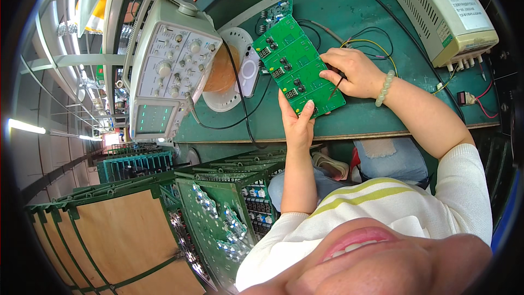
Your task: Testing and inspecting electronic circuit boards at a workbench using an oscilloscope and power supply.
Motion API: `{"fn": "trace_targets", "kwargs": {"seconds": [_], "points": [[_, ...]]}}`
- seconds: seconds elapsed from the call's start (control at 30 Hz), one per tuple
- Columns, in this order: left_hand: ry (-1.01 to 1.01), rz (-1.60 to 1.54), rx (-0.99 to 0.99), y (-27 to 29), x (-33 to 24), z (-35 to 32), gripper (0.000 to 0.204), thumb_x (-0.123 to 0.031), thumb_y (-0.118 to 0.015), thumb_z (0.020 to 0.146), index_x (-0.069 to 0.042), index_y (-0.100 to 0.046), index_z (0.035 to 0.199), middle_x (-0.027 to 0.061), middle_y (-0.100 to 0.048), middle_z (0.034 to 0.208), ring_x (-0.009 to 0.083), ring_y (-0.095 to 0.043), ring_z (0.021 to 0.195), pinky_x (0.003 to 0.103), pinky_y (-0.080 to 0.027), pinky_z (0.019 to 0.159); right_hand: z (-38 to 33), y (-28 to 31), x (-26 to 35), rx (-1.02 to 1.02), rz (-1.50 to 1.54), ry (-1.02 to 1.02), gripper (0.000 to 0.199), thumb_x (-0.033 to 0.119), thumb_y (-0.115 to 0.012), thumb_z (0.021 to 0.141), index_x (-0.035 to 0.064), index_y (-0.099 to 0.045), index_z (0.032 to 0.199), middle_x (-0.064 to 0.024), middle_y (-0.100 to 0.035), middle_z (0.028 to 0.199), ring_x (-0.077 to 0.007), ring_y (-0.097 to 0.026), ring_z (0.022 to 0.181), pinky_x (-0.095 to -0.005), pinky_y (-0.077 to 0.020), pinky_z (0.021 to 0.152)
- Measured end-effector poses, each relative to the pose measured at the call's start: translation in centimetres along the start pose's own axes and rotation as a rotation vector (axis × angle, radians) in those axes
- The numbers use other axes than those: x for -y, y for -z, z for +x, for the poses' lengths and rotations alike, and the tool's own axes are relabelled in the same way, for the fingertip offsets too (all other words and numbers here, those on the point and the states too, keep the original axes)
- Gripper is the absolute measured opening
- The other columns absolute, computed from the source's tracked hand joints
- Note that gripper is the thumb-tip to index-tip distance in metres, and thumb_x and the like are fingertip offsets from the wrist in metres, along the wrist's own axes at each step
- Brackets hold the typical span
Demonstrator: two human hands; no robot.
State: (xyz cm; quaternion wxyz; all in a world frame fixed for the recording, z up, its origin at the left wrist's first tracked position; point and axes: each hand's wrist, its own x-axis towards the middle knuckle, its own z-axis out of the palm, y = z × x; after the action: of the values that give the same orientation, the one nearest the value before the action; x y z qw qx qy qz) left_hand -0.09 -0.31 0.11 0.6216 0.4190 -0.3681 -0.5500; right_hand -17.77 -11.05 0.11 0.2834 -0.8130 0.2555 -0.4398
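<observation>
A green circuit board panel (pixel 305 71) with small digit displays and dark round parts is tilted above the green bench. My left hand (pixel 297 120) grips its near edge, the thumb on top and the fingers underneath. Over the board's right side, my right hand (pixel 352 71) is closed around a thin dark pointed tool (pixel 337 86), whose tip reaches down to the board. The tool's exact kind is unclear. Beyond the panel's far end lies a smaller circuit board (pixel 275 13) carrying coils and other parts.
An oscilloscope (pixel 174 60) with a lit screen stands at left, its black cable (pixel 232 125) looping over the bench (pixel 382 117). Beside it are a white perforated plate (pixel 221 101) and a phone (pixel 249 71). A beige instrument (pixel 436 11) stands far right. Green racks (pixel 213 224) hold boards at lower left.
</observation>
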Motion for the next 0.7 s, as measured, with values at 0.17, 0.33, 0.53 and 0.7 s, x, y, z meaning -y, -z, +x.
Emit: {"fn": "trace_targets", "kwargs": {"seconds": [0.17,0.33,0.53,0.7], "points": [[0.0,0.002,0.002,0.12,0.0,0.0,0.079,0.003,-0.058,0.088,-0.013,-0.013,0.15,0.0126,-0.044,0.134,0.027,-0.054,0.114,0.042,-0.058,0.076,0.01,-0.17,-0.11,-0.001,0.005,0.008,0.023,0.019,-0.062,0.087,-0.0007,-0.06,0.099,-0.0145,-0.061,0.083,-0.0334,-0.06,0.078,-0.0421,-0.0476,0.068],[-0.003,0.001,0.016,0.03,-0.02,0.04,0.078,0.003,-0.059,0.088,-0.013,-0.013,0.15,0.0125,-0.044,0.133,0.0268,-0.055,0.113,0.042,-0.058,0.076,-0.01,-0.01,-0.01,-0.002,0.0,0.006,0.024,0.018,-0.063,0.087,-0.0015,-0.06,0.1,-0.0154,-0.061,0.084,-0.0341,-0.061,0.077,-0.0425,-0.0478,0.068],[-0.017,-0.001,-0.003,-0.1,-0.01,-0.09,0.078,0.003,-0.059,0.088,-0.013,-0.014,0.15,0.0122,-0.045,0.132,0.0264,-0.055,0.113,0.042,-0.058,0.076,-0.01,-0.09,-0.09,-0.012,-0.001,0.02,0.025,0.018,-0.063,0.086,-0.002,-0.061,0.101,-0.0158,-0.062,0.085,-0.0342,-0.061,0.078,-0.0422,-0.0481,0.068],[-0.019,0.003,-0.008,-0.05,0.1,-0.07,0.078,0.003,-0.058,0.088,-0.014,-0.013,0.15,0.0119,-0.044,0.133,0.0265,-0.055,0.114,0.042,-0.058,0.077,0.06,-0.03,-0.09,0.0,0.006,0.016,0.024,0.017,-0.063,0.086,-0.002,-0.061,0.101,-0.0156,-0.062,0.085,-0.0341,-0.061,0.078,-0.0421,-0.0482,0.068]]}}
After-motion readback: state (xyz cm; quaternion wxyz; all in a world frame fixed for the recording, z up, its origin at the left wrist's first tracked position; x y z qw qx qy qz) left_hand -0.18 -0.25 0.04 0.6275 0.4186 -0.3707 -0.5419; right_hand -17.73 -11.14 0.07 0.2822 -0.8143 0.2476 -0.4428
